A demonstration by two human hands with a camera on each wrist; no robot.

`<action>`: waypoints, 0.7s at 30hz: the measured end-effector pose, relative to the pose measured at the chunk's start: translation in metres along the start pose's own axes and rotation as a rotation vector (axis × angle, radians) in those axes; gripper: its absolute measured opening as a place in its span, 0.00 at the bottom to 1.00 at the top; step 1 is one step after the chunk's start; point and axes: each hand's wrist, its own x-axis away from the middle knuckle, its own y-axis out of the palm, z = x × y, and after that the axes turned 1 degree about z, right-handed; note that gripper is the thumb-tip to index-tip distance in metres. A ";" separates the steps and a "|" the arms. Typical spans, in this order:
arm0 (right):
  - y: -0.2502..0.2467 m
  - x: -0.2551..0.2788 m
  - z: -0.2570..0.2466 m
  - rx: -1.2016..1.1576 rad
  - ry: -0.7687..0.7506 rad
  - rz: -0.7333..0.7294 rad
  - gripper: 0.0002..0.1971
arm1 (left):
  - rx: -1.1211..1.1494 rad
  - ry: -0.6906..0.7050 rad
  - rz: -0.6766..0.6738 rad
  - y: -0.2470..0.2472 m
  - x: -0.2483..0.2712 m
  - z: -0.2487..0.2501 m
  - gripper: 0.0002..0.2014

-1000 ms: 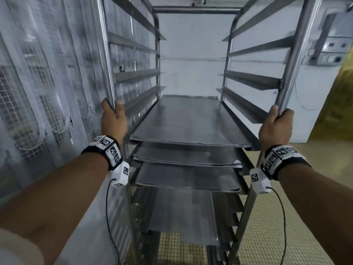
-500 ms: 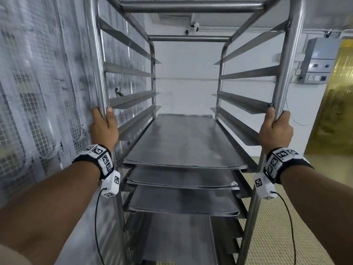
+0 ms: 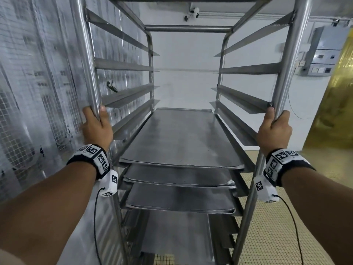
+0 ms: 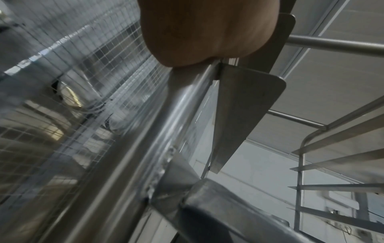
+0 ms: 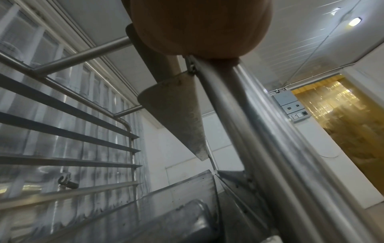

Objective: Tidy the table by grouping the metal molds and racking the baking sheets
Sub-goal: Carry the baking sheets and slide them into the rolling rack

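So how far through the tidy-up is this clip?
Racking looks mostly done: several flat grey metal baking sheets sit on the runners of the tall steel trolley rack. In hand: left hand and right hand grip its front posts. The table and moulds are out of view, so what's left can't be judged.

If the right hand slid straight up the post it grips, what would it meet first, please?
Probably the angled metal rail bracket welded to the steel rack post, just above the right hand; its thumb nearly touches it.
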 end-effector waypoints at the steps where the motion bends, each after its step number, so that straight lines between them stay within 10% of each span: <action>1: 0.004 -0.003 0.001 0.005 0.000 0.000 0.26 | -0.004 -0.001 -0.004 0.004 -0.001 -0.001 0.30; 21: 0.080 -0.053 0.033 -0.022 0.015 0.011 0.28 | -0.027 0.033 0.011 0.088 -0.026 -0.021 0.27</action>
